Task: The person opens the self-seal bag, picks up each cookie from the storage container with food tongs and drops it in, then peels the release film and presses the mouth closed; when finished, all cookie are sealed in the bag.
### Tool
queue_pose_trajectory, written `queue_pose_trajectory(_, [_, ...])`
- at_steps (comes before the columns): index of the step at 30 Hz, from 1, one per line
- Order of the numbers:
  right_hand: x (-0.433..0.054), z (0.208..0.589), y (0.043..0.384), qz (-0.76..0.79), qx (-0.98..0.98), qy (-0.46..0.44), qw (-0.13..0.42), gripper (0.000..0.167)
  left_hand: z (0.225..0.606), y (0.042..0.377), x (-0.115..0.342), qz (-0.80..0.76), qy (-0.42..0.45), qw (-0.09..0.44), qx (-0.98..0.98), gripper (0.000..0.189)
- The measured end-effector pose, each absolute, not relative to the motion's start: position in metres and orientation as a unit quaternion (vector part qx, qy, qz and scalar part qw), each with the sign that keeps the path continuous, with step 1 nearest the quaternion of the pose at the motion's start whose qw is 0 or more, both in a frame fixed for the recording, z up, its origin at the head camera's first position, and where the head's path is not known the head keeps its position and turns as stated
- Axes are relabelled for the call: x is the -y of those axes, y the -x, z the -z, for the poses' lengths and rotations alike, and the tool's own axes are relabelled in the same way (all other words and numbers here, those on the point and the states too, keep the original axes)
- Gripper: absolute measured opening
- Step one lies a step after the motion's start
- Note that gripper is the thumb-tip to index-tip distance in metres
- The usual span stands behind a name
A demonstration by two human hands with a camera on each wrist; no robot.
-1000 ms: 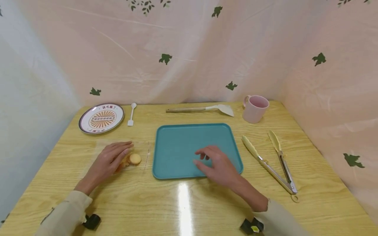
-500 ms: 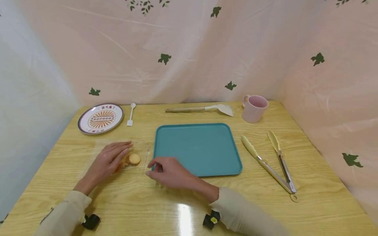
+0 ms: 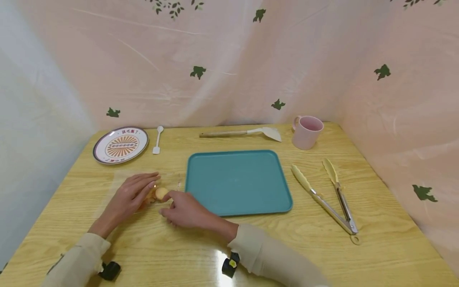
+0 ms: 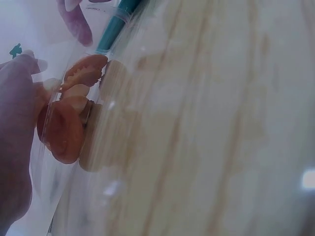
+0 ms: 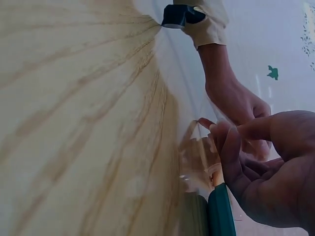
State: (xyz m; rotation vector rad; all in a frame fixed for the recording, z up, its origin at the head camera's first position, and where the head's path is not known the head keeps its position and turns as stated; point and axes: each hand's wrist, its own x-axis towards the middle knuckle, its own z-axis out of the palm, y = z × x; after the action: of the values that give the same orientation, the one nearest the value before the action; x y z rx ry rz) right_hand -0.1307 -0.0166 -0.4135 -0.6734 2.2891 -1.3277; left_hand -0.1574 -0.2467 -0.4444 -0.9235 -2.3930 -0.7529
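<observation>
My left hand (image 3: 130, 195) lies with its fingers straight on a clear plastic bag (image 3: 120, 180) at the left of the table. Under and beside its fingertips are orange-brown pieces (image 4: 66, 132), one with a scalloped edge, and a pale round biscuit (image 3: 161, 193). Clear film shows around these pieces in the left wrist view. My right hand (image 3: 188, 211) reaches in from the right, its index fingertip right at the round biscuit's edge. The right thumb stands apart below the index finger, and the other fingers curl under, partly hidden.
A teal tray (image 3: 238, 183) lies just right of the bag. Behind are a patterned plate (image 3: 104, 145), a small white spoon (image 3: 158, 140), a wooden-handled spatula (image 3: 240, 133) and a pink mug (image 3: 306, 134). Spread tongs (image 3: 330, 209) lie at the right.
My right hand has moved left from over the tray to the round biscuit beside my left hand. The left hand has stayed on the bag.
</observation>
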Motion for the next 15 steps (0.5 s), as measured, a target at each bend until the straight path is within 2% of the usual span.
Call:
queue_pose_trajectory(8, [0.026, 0.416, 0.129, 0.504, -0.808, 0.216, 0.214, 0.011, 0.445, 0.158, 0.247, 0.269, 0.333, 0.227, 0.875, 0.028])
queue_pose_trajectory(15, [0.030, 0.420, 0.128, 0.516, -0.807, 0.210, 0.196, 0.011, 0.444, 0.157, 0.248, 0.262, 0.335, 0.232, 0.875, 0.029])
